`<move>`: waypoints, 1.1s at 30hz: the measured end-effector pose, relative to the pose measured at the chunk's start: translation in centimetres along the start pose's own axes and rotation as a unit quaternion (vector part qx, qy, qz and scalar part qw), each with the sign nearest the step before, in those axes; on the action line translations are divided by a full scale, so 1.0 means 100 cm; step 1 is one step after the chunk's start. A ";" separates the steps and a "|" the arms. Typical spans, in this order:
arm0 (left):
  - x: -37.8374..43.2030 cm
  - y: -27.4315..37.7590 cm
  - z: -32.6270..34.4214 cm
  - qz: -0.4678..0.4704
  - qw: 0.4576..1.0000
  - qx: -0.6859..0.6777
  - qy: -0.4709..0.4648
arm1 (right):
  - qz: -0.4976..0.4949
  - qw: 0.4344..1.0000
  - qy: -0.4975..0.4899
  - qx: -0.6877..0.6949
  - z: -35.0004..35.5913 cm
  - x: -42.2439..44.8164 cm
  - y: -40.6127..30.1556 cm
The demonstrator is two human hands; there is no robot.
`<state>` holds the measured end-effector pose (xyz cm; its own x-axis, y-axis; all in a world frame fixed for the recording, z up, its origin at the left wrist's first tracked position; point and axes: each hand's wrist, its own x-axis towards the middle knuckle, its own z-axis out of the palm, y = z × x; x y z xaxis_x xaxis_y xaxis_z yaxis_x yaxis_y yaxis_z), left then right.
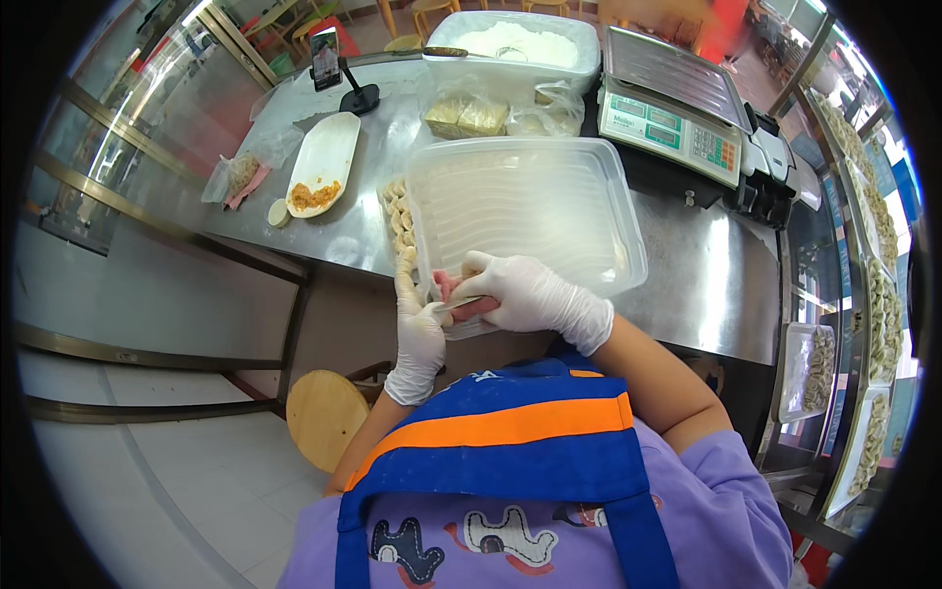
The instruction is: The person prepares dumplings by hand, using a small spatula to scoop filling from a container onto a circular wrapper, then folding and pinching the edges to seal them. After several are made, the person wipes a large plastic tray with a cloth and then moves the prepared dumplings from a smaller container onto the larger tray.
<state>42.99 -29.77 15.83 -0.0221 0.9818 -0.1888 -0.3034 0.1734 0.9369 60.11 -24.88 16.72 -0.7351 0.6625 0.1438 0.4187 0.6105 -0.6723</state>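
Observation:
A large translucent plastic container (519,213) lies over the front edge of the metal counter. My right hand (519,291), in a white glove, is closed around a pink cloth (471,308) at the container's near left corner. A thin, pale strip (458,303) shows beside the cloth, too small to identify. My left hand (419,331), also gloved, is at that same corner, its fingers pointing up along the left side. Its fingertips are close to a row of dumplings (399,215) partly hidden by the container. Whether the left fingers grip the edge is unclear.
A white dish (324,166) with orange filling stands left, near a phone (324,59) on a stand. Behind are a tub of flour (515,44), bagged yellow blocks (467,118) and a digital scale (666,125). A round wooden stool (324,420) stands below left.

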 end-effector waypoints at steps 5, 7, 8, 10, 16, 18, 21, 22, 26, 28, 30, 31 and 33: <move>0.002 0.000 -0.026 0.034 0.999 0.009 -0.021 | 0.058 0.987 -0.138 -0.062 -0.020 -0.026 0.013; 0.004 0.002 -0.027 0.058 0.998 0.012 -0.014 | 0.134 0.977 -0.111 -0.125 -0.036 -0.049 0.029; 0.006 0.006 -0.028 0.064 0.998 0.025 -0.016 | 0.172 0.967 -0.066 -0.178 -0.036 -0.060 0.043; 0.010 0.007 -0.032 0.069 0.997 0.033 -0.017 | 0.143 0.985 0.024 -0.097 -0.028 -0.053 0.036; 0.002 0.013 -0.011 0.044 0.998 -0.033 -0.002 | -0.018 0.996 0.052 -0.067 0.004 -0.015 -0.012; 0.001 0.011 -0.021 0.070 0.997 -0.031 -0.004 | -0.017 0.996 0.057 -0.071 -0.006 -0.028 0.000; -0.003 0.021 -0.014 0.057 0.998 -0.015 -0.004 | 0.153 0.976 0.152 -0.043 -0.035 -0.058 0.033; -0.002 0.021 -0.011 0.060 0.998 -0.003 0.000 | 0.150 0.951 0.246 -0.109 -0.037 -0.057 0.040; -0.005 0.024 -0.006 0.133 0.990 0.033 -0.010 | 0.166 0.868 0.429 -0.189 -0.057 -0.021 0.033; -0.010 0.036 0.004 0.158 0.987 0.032 -0.013 | 0.259 0.838 0.415 -0.242 -0.079 -0.016 0.058; -0.014 0.037 0.005 0.161 0.986 0.023 -0.024 | 0.305 0.822 0.384 -0.292 -0.090 -0.023 0.066; -0.015 0.036 0.004 0.164 0.986 0.011 -0.028 | 0.329 0.833 0.335 -0.293 -0.088 -0.024 0.062; -0.012 0.034 0.003 0.156 0.988 0.010 0.006 | 0.379 0.847 0.228 -0.295 -0.077 -0.030 0.055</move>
<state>42.31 -30.39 19.30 -0.1237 0.9865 0.1069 -0.2605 -0.1362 0.9558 68.75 -20.17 18.14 0.0889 0.9779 0.1891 0.9707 -0.0425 -0.2365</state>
